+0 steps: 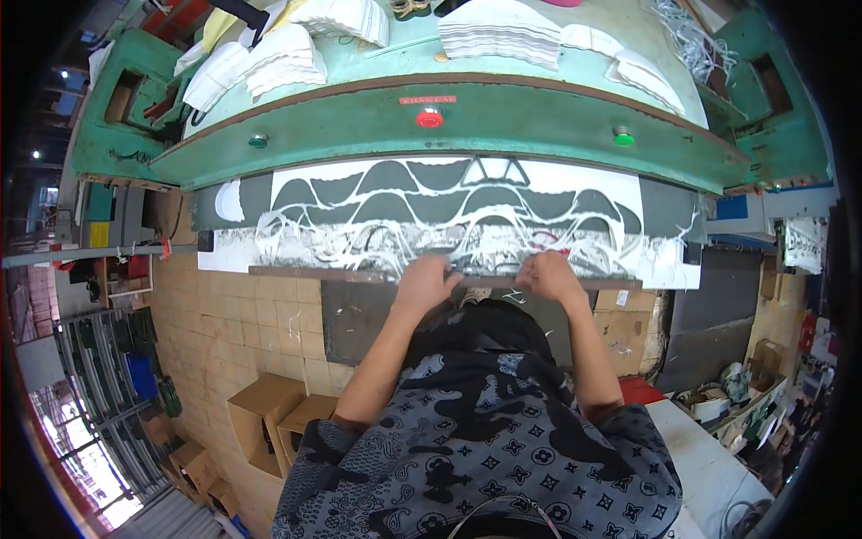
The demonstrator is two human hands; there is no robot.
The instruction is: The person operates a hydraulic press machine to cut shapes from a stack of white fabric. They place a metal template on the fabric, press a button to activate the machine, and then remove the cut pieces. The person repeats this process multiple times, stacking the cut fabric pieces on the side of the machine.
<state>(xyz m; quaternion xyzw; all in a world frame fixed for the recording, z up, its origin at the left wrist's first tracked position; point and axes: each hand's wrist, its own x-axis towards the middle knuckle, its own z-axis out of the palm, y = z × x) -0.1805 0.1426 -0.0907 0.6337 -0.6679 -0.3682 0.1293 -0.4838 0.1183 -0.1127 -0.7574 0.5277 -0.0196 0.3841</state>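
Note:
My left hand (424, 283) and my right hand (548, 274) both grip the near edge of the layered white sheet material (593, 193) that lies on the bed of a green cutting press (467, 121). The sheet is full of curved cut-out holes, and thin white scrap strips (359, 238) hang loose along its front. Both hands rest at the front rail (314, 272) of the bed, about a hand's width apart. Fingers are curled over the edge.
Stacks of white cut pieces (498, 36) lie on top of the press, with more stacks (287, 58) at the left. A red button (429, 118) and two green buttons (622, 137) sit on the press head. Cardboard boxes (269, 413) stand on the tiled floor at left.

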